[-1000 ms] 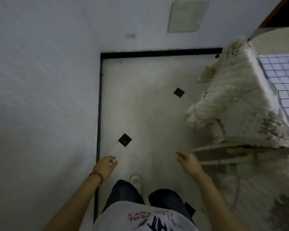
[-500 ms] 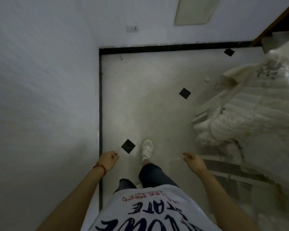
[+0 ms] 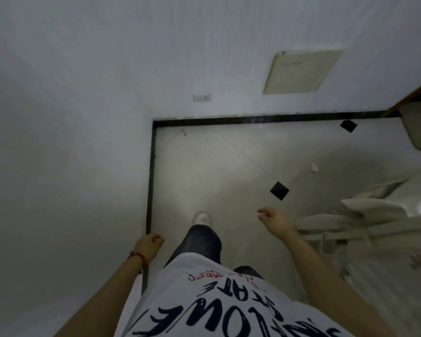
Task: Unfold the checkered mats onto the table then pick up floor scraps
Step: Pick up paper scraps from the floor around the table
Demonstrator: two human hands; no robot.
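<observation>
A small white scrap [image 3: 314, 167] lies on the pale tiled floor [image 3: 229, 166], ahead and to the right of me. My right hand [image 3: 274, 221] hangs over the floor with its fingers loose and spread, holding nothing, well short of the scrap. My left hand [image 3: 149, 245], with a red band at the wrist, is beside my left leg near the wall; its fingers curl inward and I cannot see whether anything is in them. No checkered mat is in view.
A table draped in white cloth [image 3: 365, 215] juts in from the right, with its frame [image 3: 338, 229] close to my right arm. White walls close off the left and far side, edged by a black skirting strip [image 3: 253, 119]. My white shoe [image 3: 201, 218] is stepping forward.
I have walked forward along the wall. The draped table has slid toward the right edge and the checkered mat has left view. Both hands still swing at my sides.
</observation>
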